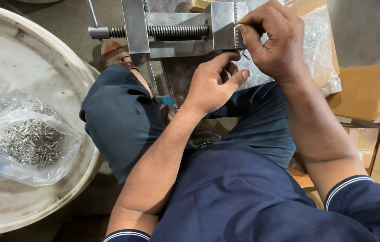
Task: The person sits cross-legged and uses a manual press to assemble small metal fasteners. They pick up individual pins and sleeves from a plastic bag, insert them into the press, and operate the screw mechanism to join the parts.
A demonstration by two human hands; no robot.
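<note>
1. While sitting low with knees apart, a person in dark blue work clothes is bending over a small steel vise (178, 31), which is standing between the legs so both hands can reach it.
2. The right hand (272, 42) is pinching a thin metal pin (238, 25) between thumb and forefinger, pressing it against the serrated edge of the vise's right-hand block, apparently to line it up with that edge.
3. The left hand (212, 83) is hovering just below the vise, fingers loosely curled and holding nothing visible, seemingly ready to steady the work.
4. A clear bag of similar pins (28, 141) is lying in a round white tray (42, 54) at the person's left, within easy reach.
5. Another clear bag (322, 45) is resting on cardboard boxes (371, 92) at the right.
</note>
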